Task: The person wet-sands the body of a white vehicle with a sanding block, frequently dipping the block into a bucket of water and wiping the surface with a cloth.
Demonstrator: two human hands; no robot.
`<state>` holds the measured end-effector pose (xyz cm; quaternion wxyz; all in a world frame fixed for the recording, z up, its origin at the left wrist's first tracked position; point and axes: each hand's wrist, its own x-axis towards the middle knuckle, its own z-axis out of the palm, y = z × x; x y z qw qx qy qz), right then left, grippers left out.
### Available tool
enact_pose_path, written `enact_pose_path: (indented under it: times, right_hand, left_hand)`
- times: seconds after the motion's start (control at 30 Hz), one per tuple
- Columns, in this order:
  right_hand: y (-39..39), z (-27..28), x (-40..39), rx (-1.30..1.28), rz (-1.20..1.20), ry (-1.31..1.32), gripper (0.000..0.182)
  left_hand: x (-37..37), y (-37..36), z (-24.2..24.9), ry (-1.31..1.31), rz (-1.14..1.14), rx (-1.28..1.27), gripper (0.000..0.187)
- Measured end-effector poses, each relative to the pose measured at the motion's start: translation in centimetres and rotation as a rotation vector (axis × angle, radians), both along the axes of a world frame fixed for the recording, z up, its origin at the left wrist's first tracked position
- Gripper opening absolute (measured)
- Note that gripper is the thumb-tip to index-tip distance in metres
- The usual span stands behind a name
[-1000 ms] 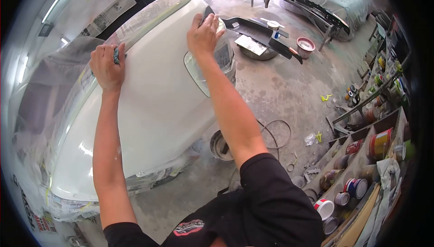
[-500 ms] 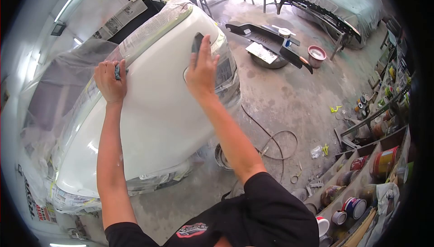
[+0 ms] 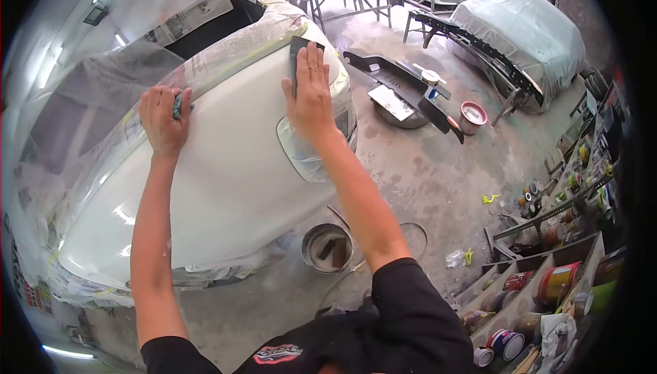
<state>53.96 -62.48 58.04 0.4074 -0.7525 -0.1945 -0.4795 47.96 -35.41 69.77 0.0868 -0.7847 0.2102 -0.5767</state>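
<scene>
A white car body panel (image 3: 205, 162) fills the left and middle of the head view. My right hand (image 3: 311, 93) rests near its upper far edge, fingers extended and pressing a dark grey sheet of sandpaper (image 3: 295, 49) flat against the paint. My left hand (image 3: 164, 117) is at the panel's left edge, its fingers curled round a crumpled blue-grey cloth (image 3: 177, 106). Taped newspaper (image 3: 198, 66) and clear plastic film (image 3: 116, 93) border the panel. Beside my right wrist is a rounded recess (image 3: 301, 151) with masking over it.
On the floor stand a bucket (image 3: 327, 247) with dark blocks inside and a reddish pail (image 3: 472, 117). A black bumper part (image 3: 404, 86) lies on a low support. Paint cans (image 3: 558, 284) crowd the shelves at right; a covered car (image 3: 517, 39) stands behind.
My right hand and the sandpaper have shifted up along the panel, the hand now flatter. My left hand keeps its place on the edge. The view has tilted, showing more of the bucket.
</scene>
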Motion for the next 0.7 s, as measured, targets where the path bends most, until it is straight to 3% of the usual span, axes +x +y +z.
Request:
enact_pose_path:
  times: [0.13, 0.3, 0.43, 0.53, 0.63, 0.7]
  right_hand:
    - [-1.6, -4.4, -2.8, -0.148, -0.049, 0.033, 0.068]
    - [-1.8, 0.7, 0.2, -0.029, -0.041, 0.102, 0.066]
    - [-2.1, -1.2, 0.7, -0.034, -0.055, 0.084, 0.066]
    - [0.5, -0.9, 0.7, 0.065, -0.178, 0.138, 0.068]
    - [8.0, -1.8, -4.1, 0.032, -0.102, 0.027, 0.067]
    - [8.1, -1.9, -5.0, -0.102, -0.085, -0.043, 0.067]
  left_hand:
    - [0.0, -0.1, 0.1, 0.009, -0.021, -0.019, 0.02]
    - [0.0, -0.2, 0.1, 0.002, -0.028, -0.024, 0.018]
    - [-0.2, -0.2, 0.2, 0.003, -0.039, -0.028, 0.018]
    - [-0.2, -0.2, 0.2, 0.006, -0.054, -0.039, 0.018]
    - [-0.4, -0.4, 0.3, 0.004, -0.047, -0.035, 0.019]
    - [-0.4, -0.3, 0.2, -0.015, -0.069, -0.027, 0.019]
